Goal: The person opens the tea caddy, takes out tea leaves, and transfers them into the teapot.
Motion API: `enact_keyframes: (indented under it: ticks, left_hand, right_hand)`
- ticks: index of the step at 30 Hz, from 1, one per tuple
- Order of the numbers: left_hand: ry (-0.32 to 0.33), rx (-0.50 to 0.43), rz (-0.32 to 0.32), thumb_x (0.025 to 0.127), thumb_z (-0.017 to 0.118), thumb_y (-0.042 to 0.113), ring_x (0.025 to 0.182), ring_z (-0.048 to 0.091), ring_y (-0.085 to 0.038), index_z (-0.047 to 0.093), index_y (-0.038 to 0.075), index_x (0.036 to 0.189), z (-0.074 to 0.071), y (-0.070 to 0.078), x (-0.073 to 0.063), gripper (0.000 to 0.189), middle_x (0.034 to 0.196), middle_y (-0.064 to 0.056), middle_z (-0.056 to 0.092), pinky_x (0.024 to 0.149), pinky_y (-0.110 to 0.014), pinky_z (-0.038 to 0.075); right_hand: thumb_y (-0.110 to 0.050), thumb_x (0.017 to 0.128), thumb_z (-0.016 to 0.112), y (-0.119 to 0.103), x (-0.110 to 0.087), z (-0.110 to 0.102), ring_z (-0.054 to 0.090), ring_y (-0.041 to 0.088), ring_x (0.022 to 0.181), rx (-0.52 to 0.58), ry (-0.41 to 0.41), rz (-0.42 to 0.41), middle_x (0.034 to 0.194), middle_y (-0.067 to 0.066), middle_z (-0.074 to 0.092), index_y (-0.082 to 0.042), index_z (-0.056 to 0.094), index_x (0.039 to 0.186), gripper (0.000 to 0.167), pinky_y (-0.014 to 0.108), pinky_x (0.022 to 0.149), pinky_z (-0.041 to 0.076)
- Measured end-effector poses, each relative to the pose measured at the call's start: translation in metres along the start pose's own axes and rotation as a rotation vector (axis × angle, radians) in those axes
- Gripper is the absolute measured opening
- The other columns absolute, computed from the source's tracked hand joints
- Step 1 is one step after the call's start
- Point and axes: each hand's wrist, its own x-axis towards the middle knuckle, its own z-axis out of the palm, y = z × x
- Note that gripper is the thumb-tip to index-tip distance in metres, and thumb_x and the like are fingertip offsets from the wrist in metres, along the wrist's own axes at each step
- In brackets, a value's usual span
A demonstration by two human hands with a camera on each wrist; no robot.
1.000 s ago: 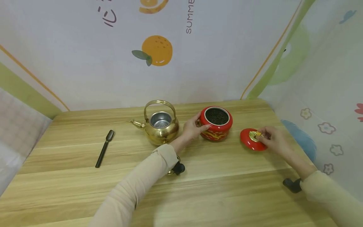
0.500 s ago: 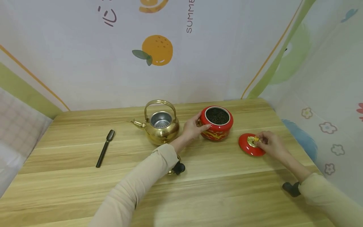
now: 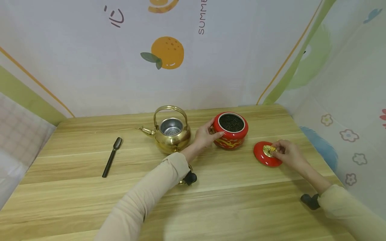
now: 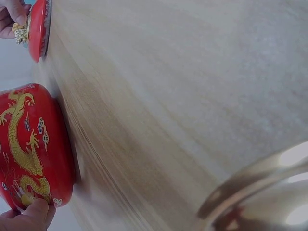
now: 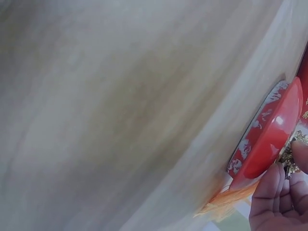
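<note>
My left hand (image 3: 205, 136) grips the left side of a red tea jar (image 3: 230, 143), thumb at its front. The jar is lidless, stands on the table and is nearly full of dark tea leaves (image 3: 231, 123). In the left wrist view, a gold dragon (image 4: 23, 144) decorates its side. To the jar's right, my right hand (image 3: 290, 154) pinches the gold knob (image 3: 272, 149) of the red jar lid (image 3: 263, 158). That lid sits knob up, low at the tabletop. The right wrist view shows its patterned lower rim (image 5: 257, 125) and an orange tassel (image 5: 224, 199).
A gold teapot (image 3: 172, 144) with a steel strainer (image 3: 171, 128) stands left of the jar. Farther left lies a tea scoop (image 3: 110, 162) with a black handle. Under my left sleeve shows part of a round gold thing (image 3: 181, 183). A patterned cloth (image 3: 226, 73) hangs behind.
My right hand has brought the jar lid slightly left and nearer to me, and it now lies flatter. In the last half second it has barely moved. My left hand stays on the jar.
</note>
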Motion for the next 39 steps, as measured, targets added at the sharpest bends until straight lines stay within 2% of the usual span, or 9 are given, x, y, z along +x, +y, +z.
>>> enact_keyframes:
  ticks: [10, 17, 23, 26, 29, 33, 36, 39]
  left_hand:
    - [0.0, -0.029, -0.012, 0.085, 0.07, 0.015, 0.132, 0.042, -0.02, 0.032, 0.009, 0.147, 0.001, 0.001, -0.001, 0.073, 0.148, -0.004, 0.039, 0.107, -0.033, 0.038]
    - [-0.005, -0.036, -0.01, 0.086, 0.07, 0.015, 0.131, 0.042, -0.021, 0.031, 0.009, 0.147, 0.001, 0.001, -0.001, 0.073, 0.148, -0.004, 0.039, 0.106, -0.034, 0.039]
    - [0.002, -0.001, -0.008, 0.086, 0.07, 0.018, 0.128, 0.045, -0.021, 0.032, 0.01, 0.147, 0.0, 0.001, -0.001, 0.072, 0.146, -0.005, 0.042, 0.105, -0.035, 0.04]
    - [0.005, 0.009, -0.015, 0.086, 0.07, 0.018, 0.13, 0.043, -0.021, 0.032, 0.01, 0.147, 0.0, 0.003, -0.002, 0.072, 0.146, -0.005, 0.042, 0.106, -0.034, 0.039]
    - [0.006, 0.015, -0.02, 0.086, 0.07, 0.018, 0.133, 0.04, -0.021, 0.032, 0.01, 0.147, 0.0, 0.004, -0.003, 0.073, 0.148, -0.004, 0.039, 0.107, -0.034, 0.037]
    - [0.016, 0.041, -0.005, 0.085, 0.07, 0.018, 0.135, 0.037, -0.021, 0.033, 0.009, 0.146, 0.0, 0.003, -0.004, 0.072, 0.148, -0.005, 0.039, 0.11, -0.034, 0.034]
    - [0.027, 0.062, 0.014, 0.086, 0.07, 0.019, 0.135, 0.037, -0.021, 0.035, 0.01, 0.145, 0.0, 0.002, -0.006, 0.07, 0.147, -0.006, 0.04, 0.11, -0.034, 0.034]
    - [0.025, 0.066, 0.031, 0.086, 0.07, 0.019, 0.134, 0.038, -0.023, 0.036, 0.011, 0.145, 0.0, 0.001, -0.008, 0.068, 0.147, -0.005, 0.041, 0.109, -0.035, 0.035]
  right_hand:
    - [0.006, 0.074, 0.072, -0.002, 0.002, -0.004, 0.044, -0.002, 0.062, 0.018, -0.052, 0.023, 0.074, 0.007, 0.057, 0.009, 0.062, 0.089, 0.019, 0.015, 0.052, 0.041]
    - [0.0, 0.079, 0.07, -0.003, 0.004, -0.012, 0.047, -0.001, 0.066, 0.086, -0.14, 0.083, 0.08, 0.009, 0.058, 0.009, 0.061, 0.097, 0.022, 0.015, 0.055, 0.043]
    - [0.004, 0.082, 0.066, -0.003, 0.006, -0.024, 0.048, -0.001, 0.07, 0.144, -0.194, 0.056, 0.082, 0.011, 0.057, 0.013, 0.058, 0.101, 0.023, 0.015, 0.057, 0.044]
    - [0.003, 0.084, 0.063, -0.006, 0.009, -0.03, 0.047, -0.001, 0.071, 0.132, -0.205, 0.061, 0.084, 0.011, 0.056, 0.015, 0.056, 0.104, 0.025, 0.015, 0.058, 0.044]
    - [0.001, 0.085, 0.063, -0.01, 0.013, -0.034, 0.047, -0.002, 0.07, 0.09, -0.17, 0.055, 0.084, 0.011, 0.057, 0.014, 0.057, 0.105, 0.024, 0.014, 0.056, 0.043]
    - [-0.009, 0.088, 0.065, -0.017, 0.021, -0.034, 0.05, -0.004, 0.071, 0.037, -0.114, 0.059, 0.086, 0.011, 0.061, 0.009, 0.059, 0.109, 0.028, 0.013, 0.057, 0.044]
    - [-0.013, 0.091, 0.063, -0.024, 0.025, -0.031, 0.05, -0.007, 0.074, 0.063, -0.08, 0.053, 0.091, 0.014, 0.062, 0.009, 0.058, 0.112, 0.031, 0.011, 0.059, 0.045]
    - [-0.01, 0.09, 0.063, -0.031, 0.029, -0.025, 0.05, -0.008, 0.075, 0.116, -0.033, 0.021, 0.091, 0.017, 0.062, 0.01, 0.058, 0.111, 0.029, 0.01, 0.06, 0.046]
